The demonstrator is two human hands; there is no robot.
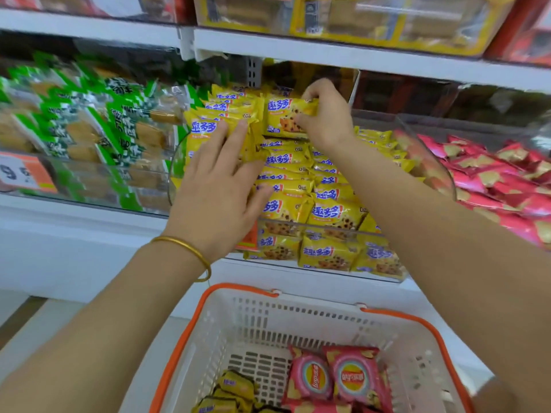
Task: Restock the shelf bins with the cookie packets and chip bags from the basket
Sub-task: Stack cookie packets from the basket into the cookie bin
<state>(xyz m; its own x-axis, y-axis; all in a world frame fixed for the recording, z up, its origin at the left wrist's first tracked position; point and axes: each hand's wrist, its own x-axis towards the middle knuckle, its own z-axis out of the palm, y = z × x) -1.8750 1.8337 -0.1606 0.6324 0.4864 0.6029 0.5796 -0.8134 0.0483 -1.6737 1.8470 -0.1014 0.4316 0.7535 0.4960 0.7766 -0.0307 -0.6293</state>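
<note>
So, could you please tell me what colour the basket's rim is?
Orange: the basket rim shows best in the head view.

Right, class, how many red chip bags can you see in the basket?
2, side by side in the basket: left chip bag, right chip bag. Others may lie hidden beneath them.
</note>
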